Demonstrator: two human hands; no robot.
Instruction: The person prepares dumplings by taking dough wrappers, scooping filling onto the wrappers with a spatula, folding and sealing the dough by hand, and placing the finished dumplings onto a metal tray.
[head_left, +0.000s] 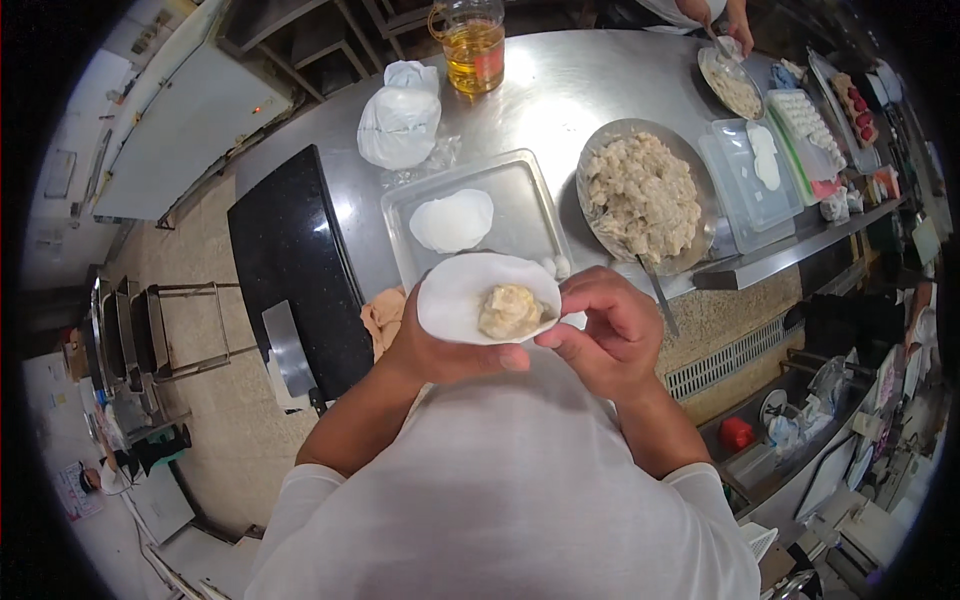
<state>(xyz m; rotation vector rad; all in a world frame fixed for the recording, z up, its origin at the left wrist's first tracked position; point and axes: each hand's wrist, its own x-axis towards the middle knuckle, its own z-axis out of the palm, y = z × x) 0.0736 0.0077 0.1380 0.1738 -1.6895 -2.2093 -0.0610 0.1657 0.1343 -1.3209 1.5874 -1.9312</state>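
A round white dumpling wrapper (448, 298) rests in my left hand (425, 360), whose fingers hold it from below. A pale lump of filling (511, 311) sits on its right part. My right hand (612, 335) pinches the wrapper's right edge between thumb and forefinger, and the edge there is slightly raised. Just beyond my hands, a shallow metal tray (520, 215) carries a stack of white wrappers (451, 221). To the right stands a wide metal bowl (708, 215) of chunky pale filling (640, 190), with a flat-handled tool (660, 300) sticking out toward me.
A black board (290, 235) lies at the left with a cleaver (288, 345) on its near edge. Behind the tray are a white plastic bag (400, 125) and an oil jug (474, 58). A clear plastic tray (735, 205) stands right; another person's hand (738, 30) works over a bowl beyond.
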